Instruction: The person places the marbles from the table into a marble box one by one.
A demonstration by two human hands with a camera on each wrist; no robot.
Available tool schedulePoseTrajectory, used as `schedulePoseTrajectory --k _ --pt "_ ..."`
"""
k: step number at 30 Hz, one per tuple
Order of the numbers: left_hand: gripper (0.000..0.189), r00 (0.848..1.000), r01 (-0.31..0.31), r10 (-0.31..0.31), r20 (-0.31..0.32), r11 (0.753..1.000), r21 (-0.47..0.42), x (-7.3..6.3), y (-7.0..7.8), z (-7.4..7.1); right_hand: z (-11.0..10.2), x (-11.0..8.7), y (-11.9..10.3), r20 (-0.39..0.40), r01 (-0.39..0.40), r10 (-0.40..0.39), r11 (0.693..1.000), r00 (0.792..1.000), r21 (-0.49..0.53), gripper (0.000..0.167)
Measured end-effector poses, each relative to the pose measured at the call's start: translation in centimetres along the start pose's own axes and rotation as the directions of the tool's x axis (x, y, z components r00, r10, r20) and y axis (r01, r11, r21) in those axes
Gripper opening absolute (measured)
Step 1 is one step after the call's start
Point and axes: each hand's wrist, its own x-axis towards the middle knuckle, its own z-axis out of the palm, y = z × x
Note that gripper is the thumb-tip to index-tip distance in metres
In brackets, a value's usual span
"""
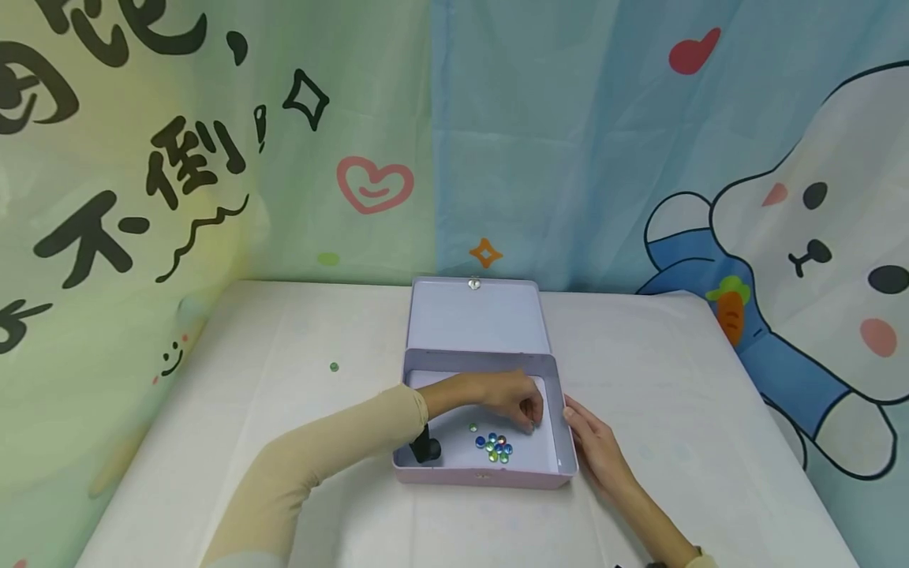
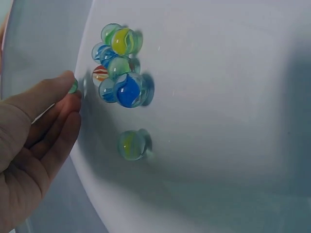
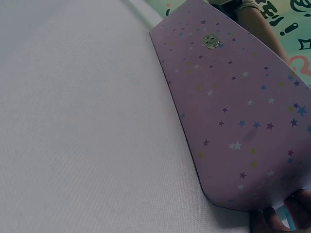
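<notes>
An open lilac box (image 1: 483,476) with printed stars stands on the white table, its lid tipped back. My left hand (image 1: 513,398) reaches inside near the right wall, pinching a green marble (image 2: 73,87) between thumb and fingertips. Beside it on the box floor lies a cluster of several glass marbles (image 1: 493,446), blue, green, yellow and one red-striped. A single yellow-green marble (image 2: 130,145) lies apart from them. Against the outside of the box's right wall rests my right hand (image 1: 600,448), its fingers partly seen at a box corner in the right wrist view.
One green marble (image 1: 334,367) lies on the white tablecloth (image 1: 298,331) left of the box. The raised lid (image 1: 474,315) stands behind the box, close to a printed curtain (image 1: 518,142). A black wrist device (image 1: 425,447) hangs below the left wrist, over the box's left side.
</notes>
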Motion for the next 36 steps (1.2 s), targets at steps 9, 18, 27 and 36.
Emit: schedulePoseTrajectory --k 9,18,27,36 --pt "0.013 1.0 -0.001 0.001 -0.009 1.0 0.015 0.5 -0.6 0.5 0.0 0.0 0.0 0.0 0.01 -0.01 1.0 1.0 0.0 0.06" --pt "0.013 1.0 0.018 -0.018 0.001 1.0 0.022 0.4 -0.4 0.5 0.0 -0.1 0.0 -0.012 0.007 -0.007 1.0 1.0 -0.017 0.061" --pt "0.015 1.0 0.012 -0.011 -0.01 1.0 0.022 0.3 -0.5 0.6 0.1 -0.1 0.0 -0.007 0.012 -0.012 1.0 1.0 -0.013 0.06" --pt "0.026 0.989 -0.083 0.073 -0.13 0.994 -0.073 -1.1 0.0 -3.0 0.1 -0.1 -0.1 -0.006 0.004 -0.004 1.0 1.0 -0.018 0.061"
